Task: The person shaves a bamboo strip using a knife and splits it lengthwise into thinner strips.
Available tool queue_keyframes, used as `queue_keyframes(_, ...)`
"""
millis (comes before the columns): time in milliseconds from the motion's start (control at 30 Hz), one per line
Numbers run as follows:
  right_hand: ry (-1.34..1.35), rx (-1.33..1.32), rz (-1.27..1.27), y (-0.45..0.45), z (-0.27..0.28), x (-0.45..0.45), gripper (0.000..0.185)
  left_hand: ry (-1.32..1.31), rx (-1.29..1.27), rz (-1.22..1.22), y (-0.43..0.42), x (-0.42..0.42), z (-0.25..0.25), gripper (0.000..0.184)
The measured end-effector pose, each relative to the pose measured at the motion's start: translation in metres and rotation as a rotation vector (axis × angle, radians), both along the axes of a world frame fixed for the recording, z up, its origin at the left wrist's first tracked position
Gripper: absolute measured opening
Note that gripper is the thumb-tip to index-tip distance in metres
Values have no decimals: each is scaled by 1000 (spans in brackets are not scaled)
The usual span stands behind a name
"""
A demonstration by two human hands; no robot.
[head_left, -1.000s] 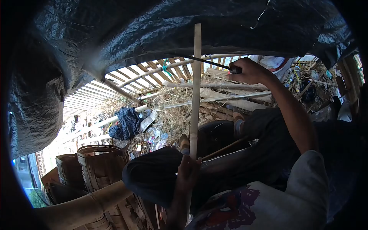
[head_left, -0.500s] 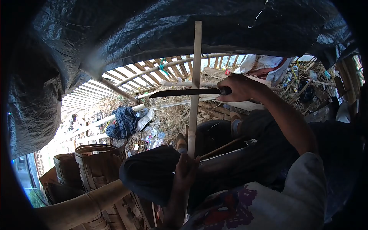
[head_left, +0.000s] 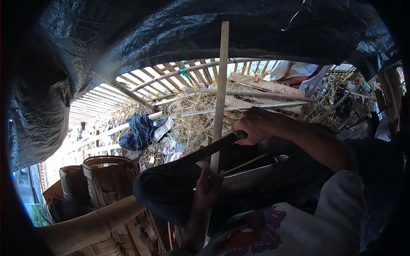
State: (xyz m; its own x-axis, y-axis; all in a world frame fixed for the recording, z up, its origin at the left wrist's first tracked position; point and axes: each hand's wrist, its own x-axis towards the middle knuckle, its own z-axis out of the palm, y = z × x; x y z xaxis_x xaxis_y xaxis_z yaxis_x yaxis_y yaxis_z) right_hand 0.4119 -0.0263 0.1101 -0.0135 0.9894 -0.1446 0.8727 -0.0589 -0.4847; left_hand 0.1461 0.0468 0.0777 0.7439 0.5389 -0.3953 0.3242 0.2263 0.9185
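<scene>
Gripping the knife (head_left: 200, 150) in our right hand (head_left: 255, 128), we held it across the bamboo strip (head_left: 221, 89), clasped over our legs (head_left: 164, 187) by our left hand (head_left: 209, 185). We judged this a blade pass; the next move called for keeping that hand clear.

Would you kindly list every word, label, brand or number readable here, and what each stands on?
No text can be read.
Shirt: red and purple print, no legible lettering.
Plastic litter: any print is too small and blurred.
Long knife and bamboo strip: no marking visible.
</scene>
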Motion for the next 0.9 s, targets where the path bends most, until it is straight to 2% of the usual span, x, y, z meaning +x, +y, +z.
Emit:
queue_keyframes(200,103,-95,58,4,-11,-14,33,29,15,36,-2,1,-4,18)
queue_keyframes(267,339,-82,11,4,-8,-10,40,43,36,23,1,1,-5,16)
queue_keyframes(300,341,-84,14,4,-4,-6,40,56,55,12,2,0,-5,15)
queue_keyframes(433,462,39,-260,6,1,21,50,22,-121,48,3,0,-1,14)
queue_keyframes(500,446,189,-375,10,-5,27,51,-126,-189,202,-1,6,-6,19)
queue_keyframes(533,691,117,-446,8,-5,29,56,-126,-190,205,1,7,-6,19)
queue_keyframes(567,689,115,-442,9,-5,26,56,-112,-237,194,5,10,-4,18)
queue_keyframes(633,800,-75,-609,8,-6,15,61,-99,-285,187,13,13,-3,18)
queue_keyframes(667,782,-74,-448,11,-14,8,63,-27,-178,130,19,14,-5,16)
queue_keyframes(700,797,-77,-385,7,-17,-2,62,44,-72,74,21,15,-8,17)
queue_keyframes(733,763,-73,-390,10,-14,-7,62,40,-71,81,20,14,-11,17)
queue_keyframes(800,761,-74,-420,13,-9,-7,62,156,482,-57,17,8,-19,26)
queue_keyframes(833,789,-83,-442,15,-7,0,62,163,479,-56,17,5,-27,26)
queue_keyframes(900,861,-13,-525,13,-20,1,62,99,592,-87,21,5,-40,42)
